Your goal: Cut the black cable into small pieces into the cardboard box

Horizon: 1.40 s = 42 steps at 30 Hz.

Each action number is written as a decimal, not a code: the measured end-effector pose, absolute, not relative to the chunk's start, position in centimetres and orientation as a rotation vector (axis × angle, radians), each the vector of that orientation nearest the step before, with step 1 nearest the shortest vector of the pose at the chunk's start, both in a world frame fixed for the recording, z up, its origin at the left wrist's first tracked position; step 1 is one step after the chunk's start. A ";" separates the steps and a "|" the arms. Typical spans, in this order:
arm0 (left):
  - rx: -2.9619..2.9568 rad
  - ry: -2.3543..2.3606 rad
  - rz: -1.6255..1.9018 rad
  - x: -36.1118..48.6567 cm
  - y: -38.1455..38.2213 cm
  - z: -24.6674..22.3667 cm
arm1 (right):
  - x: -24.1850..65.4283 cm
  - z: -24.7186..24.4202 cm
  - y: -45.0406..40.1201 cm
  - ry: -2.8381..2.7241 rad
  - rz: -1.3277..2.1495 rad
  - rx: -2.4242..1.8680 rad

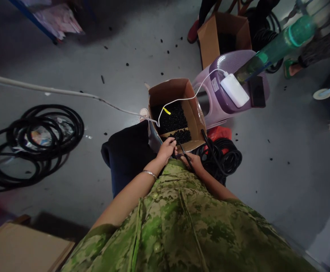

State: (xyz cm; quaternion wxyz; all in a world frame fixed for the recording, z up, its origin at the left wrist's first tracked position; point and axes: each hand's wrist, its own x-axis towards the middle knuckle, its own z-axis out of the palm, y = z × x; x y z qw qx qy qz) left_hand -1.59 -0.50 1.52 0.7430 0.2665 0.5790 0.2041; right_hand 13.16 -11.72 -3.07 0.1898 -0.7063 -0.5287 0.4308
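My left hand (167,150) is closed at the near edge of an open cardboard box (196,126); its fingertips are pinched, and whatever lies between them is too small to make out. Close beside it, my right hand (194,161) is closed round a thin dark stick-like piece (186,154), whose tip points toward the left fingers. I cannot tell whether it is a tool or a length of tubing. Many small black pieces (174,118) fill the box, with a cardboard strip and a yellow tag among them. A black hose (209,145) bends over the box's right corner.
A purple stool (217,88) at the right carries a white power bank (235,90), a dark phone (257,91) and a green bottle (278,47). Its white cable crosses the box. Coiled black hoses (44,145) lie left. Other people's feet and another box (208,41) are beyond.
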 end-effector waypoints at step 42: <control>0.793 1.225 0.557 -1.9 -0.5 2.0 | 14.3 1.1 -8.5 -1.949 1.023 -2.024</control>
